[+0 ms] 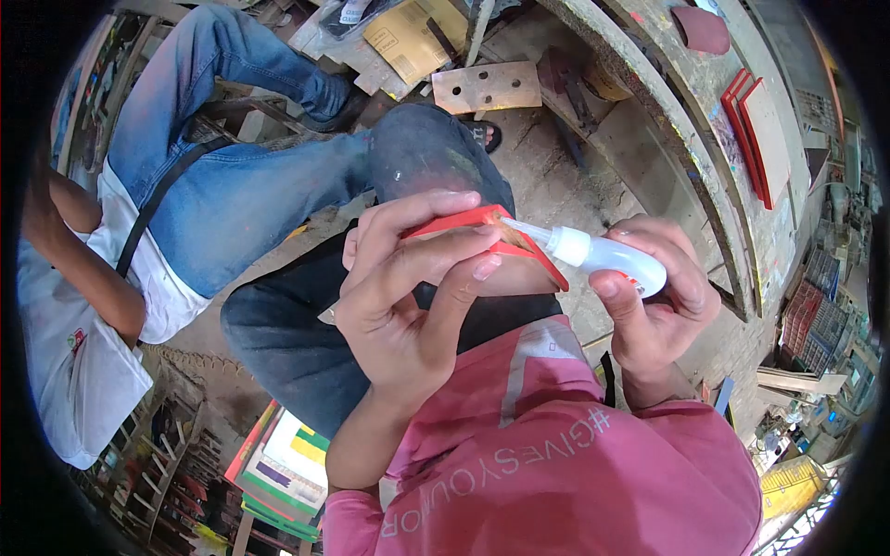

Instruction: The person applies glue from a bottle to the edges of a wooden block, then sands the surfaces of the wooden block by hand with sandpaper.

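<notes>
Pinched between the fingers and thumb of my left hand (408,287) is a red-edged wooden piece (524,273), its red edges meeting at an angle around a bare wood face. My right hand (663,296) is wrapped round a small white squeeze bottle (616,259). The bottle lies nearly level, and its thin clear nozzle points left, at the gap between the red edges. Whether the tip touches the wood, and whether anything flows from it, I cannot make out.
Another person in blue jeans (213,213) sits at the left, close by. A wooden board with holes (487,88) lies ahead. Red-edged panels (756,139) rest on a worn bench (714,190) at the right. Colourful boards (283,463) are stacked at the lower left.
</notes>
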A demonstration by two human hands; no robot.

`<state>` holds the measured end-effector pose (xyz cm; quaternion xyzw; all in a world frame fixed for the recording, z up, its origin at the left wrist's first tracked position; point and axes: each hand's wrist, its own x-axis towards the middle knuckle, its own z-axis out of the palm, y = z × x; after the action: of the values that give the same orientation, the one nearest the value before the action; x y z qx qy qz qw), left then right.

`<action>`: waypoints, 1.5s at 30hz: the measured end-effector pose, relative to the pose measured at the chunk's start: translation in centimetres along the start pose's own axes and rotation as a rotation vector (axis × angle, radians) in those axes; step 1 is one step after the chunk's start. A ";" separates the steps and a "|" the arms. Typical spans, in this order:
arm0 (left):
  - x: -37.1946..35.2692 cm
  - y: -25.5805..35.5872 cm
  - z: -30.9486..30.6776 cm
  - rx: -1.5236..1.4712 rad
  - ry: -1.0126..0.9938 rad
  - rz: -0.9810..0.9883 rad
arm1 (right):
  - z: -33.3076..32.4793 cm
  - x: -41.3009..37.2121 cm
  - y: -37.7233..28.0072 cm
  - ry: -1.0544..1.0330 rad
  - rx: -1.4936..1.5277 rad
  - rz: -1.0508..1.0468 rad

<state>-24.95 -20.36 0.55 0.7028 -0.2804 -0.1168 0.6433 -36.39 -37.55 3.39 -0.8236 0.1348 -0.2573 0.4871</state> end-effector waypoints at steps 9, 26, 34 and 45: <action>0.2 0.1 0.7 -0.054 0.104 -0.016 | -0.3 -0.1 0.0 -0.017 -0.018 0.011; 0.2 0.5 0.7 -0.027 0.121 -0.074 | -0.8 -0.7 -0.1 -0.043 -0.020 0.004; 0.2 0.3 0.7 -0.027 0.117 -0.052 | -0.5 -0.6 -0.1 -0.017 0.001 -0.019; 0.2 0.3 0.7 -0.012 0.118 -0.067 | -0.7 -0.9 0.0 -0.022 -0.041 -0.031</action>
<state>-25.29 -21.07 0.81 0.7135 -0.2176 -0.0985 0.6587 -37.53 -37.67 3.39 -0.8381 0.1218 -0.2529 0.4677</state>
